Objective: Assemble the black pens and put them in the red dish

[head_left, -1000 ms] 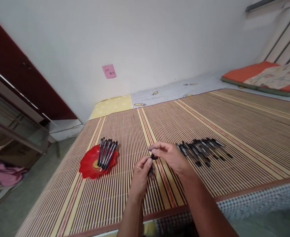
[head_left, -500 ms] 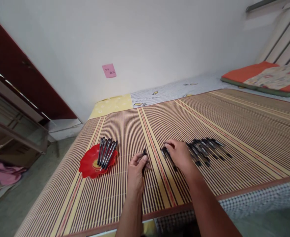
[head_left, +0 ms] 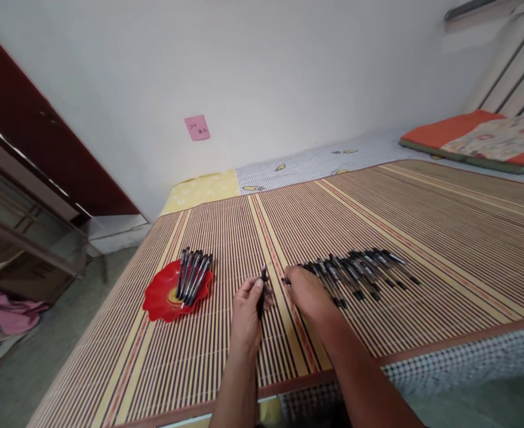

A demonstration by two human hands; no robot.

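Left hand (head_left: 246, 309) gripping pen (head_left: 262, 289), tip up (away), near-vertical axis

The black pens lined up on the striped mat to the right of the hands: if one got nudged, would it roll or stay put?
The row of pens looks slim, stiff and light, so a nudge would probably shift one easily. They appear round, so rolling seems possible, though the ribbed bamboo mat may check it. Packed side by side, a pushed pen would likely bump its neighbours, near the right hand.
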